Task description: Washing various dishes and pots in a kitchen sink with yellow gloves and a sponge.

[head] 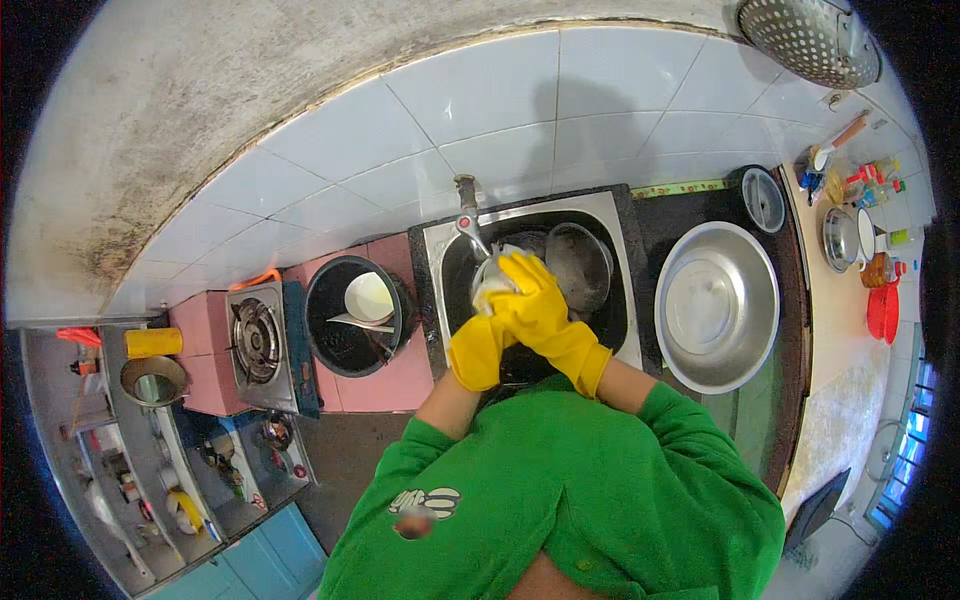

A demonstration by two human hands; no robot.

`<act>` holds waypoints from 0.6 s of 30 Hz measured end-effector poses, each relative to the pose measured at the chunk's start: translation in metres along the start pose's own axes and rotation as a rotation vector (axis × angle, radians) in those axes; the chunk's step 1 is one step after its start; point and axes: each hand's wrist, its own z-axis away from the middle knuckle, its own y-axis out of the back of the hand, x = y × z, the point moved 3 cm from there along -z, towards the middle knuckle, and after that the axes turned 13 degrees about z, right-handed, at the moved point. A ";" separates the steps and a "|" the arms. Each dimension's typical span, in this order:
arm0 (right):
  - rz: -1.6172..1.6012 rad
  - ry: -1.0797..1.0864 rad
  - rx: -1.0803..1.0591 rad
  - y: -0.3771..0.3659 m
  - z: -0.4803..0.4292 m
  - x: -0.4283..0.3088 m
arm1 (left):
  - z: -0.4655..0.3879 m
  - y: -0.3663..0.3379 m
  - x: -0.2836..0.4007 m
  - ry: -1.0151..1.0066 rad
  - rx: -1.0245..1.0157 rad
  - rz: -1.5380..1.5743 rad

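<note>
Both my hands wear yellow rubber gloves and meet over a stainless-steel sink (pixel 628 330), just below the tap (pixel 466 217). My right hand (pixel 536 296) lies across a pale, shiny dish-like item (pixel 491 279), with its fingers over the upper side. Lower and to the left is my left hand (pixel 482 349), its fingers mostly hidden behind the right glove, apparently holding the same item. The gloves cover much of that item, so its exact kind is unclear. Beside it in the sink's dark basin rests a round grey bowl or pot (pixel 579 266).
Left of the sink, a black tub (pixel 311 330) holds a white bowl (pixel 369 296) and utensils. Beyond it stands a gas stove (pixel 259 334). A large metal basin (pixel 716 307) and a lidded dark container (pixel 761 199) are on the right. A perforated colander (pixel 810 41) hangs upper right.
</note>
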 end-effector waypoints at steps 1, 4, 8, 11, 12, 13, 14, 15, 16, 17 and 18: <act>-0.032 -0.104 0.046 -0.009 -0.003 0.009 | 0.001 0.002 -0.005 0.096 0.028 0.057; -0.438 -0.330 -0.161 0.005 -0.037 0.012 | 0.014 0.013 -0.018 0.380 0.116 0.237; -1.052 -0.920 -0.443 -0.053 -0.020 0.069 | 0.003 0.042 -0.004 0.543 -0.141 -0.107; -1.252 -1.087 -0.551 -0.079 0.000 0.076 | 0.006 0.029 -0.007 0.624 -0.306 -0.181; -1.336 -1.198 -0.438 -0.089 0.011 0.082 | 0.006 0.032 -0.010 0.702 -0.253 -0.093; -1.422 -1.308 -0.343 -0.102 0.022 0.079 | 0.001 0.041 -0.009 0.690 -0.251 -0.078; -1.421 -1.311 -0.358 -0.105 0.029 0.070 | -0.008 0.051 -0.012 0.681 -0.237 0.047; -1.351 -1.372 -0.329 -0.108 0.037 0.062 | -0.017 0.061 -0.015 0.669 -0.223 0.173; -1.283 -1.433 -0.271 -0.103 0.042 0.059 | -0.007 0.154 -0.022 0.676 -0.216 0.166; -1.216 -1.457 -0.280 -0.101 0.040 0.038 | -0.048 0.167 -0.022 0.500 -0.279 0.157; -1.331 -1.358 -0.157 -0.102 0.059 0.083 | -0.112 0.121 -0.043 0.438 -0.341 0.060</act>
